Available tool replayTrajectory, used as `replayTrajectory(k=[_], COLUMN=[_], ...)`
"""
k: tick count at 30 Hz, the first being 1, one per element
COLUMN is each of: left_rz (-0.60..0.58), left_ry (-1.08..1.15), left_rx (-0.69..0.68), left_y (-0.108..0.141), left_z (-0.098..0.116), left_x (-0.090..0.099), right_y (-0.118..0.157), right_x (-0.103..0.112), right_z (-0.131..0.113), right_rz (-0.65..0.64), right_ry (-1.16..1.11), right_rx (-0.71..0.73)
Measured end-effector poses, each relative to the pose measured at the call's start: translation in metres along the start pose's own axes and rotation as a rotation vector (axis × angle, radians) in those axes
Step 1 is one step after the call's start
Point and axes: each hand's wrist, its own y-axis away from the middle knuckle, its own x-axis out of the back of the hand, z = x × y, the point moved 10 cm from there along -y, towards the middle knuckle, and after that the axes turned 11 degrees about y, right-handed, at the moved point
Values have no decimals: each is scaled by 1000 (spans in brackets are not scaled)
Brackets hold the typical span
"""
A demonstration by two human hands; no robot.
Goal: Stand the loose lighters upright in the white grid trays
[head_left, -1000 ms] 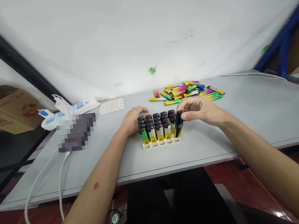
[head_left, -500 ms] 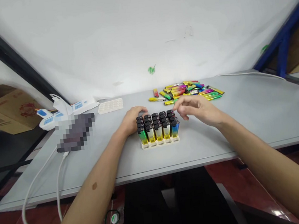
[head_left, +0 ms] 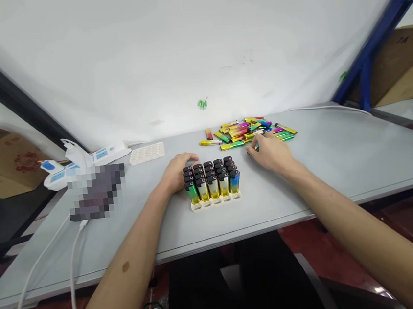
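Observation:
Several lighters (head_left: pixel 213 187) with black tops stand upright in rows in a white rack (head_left: pixel 217 203), whose front row of holes holds none. My left hand (head_left: pixel 179 171) rests against the rack's left rear side, its fingers curved behind the lighters; whether they grip it is hidden. My right hand (head_left: pixel 269 152) is at the near edge of a loose pile of shiny coloured lighters (head_left: pixel 239 130), right of the rack. Its fingers are curled with the tips low by the table, and anything between them is too small to make out.
A second white rack (head_left: pixel 147 153) lies flat at the back left, near a power strip (head_left: pixel 108 152) and a blurred dark device (head_left: pixel 97 191) with white cables (head_left: pixel 72 276). Cardboard boxes (head_left: pixel 6 161) stand beyond both table ends.
My right hand has moved away from the rack's right rear corner to the loose lighters. The view has shifted slightly. My left hand remains beside the rack.

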Motion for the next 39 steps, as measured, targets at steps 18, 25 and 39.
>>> replayTrajectory(k=[18,25,39], left_rz=[0,-2,3], left_ry=[2,-4,7], left_rx=[6,-2,-10], left_y=[0,-1,0], left_z=[-3,-2,1], left_x=[0,0,0], right_y=[1,3,7], right_x=[4,10,20], right_z=[-4,-13,-24], right_rz=[-12,-15,111], right_ry=[-31,-278,-607], right_rx=[29,61,160])
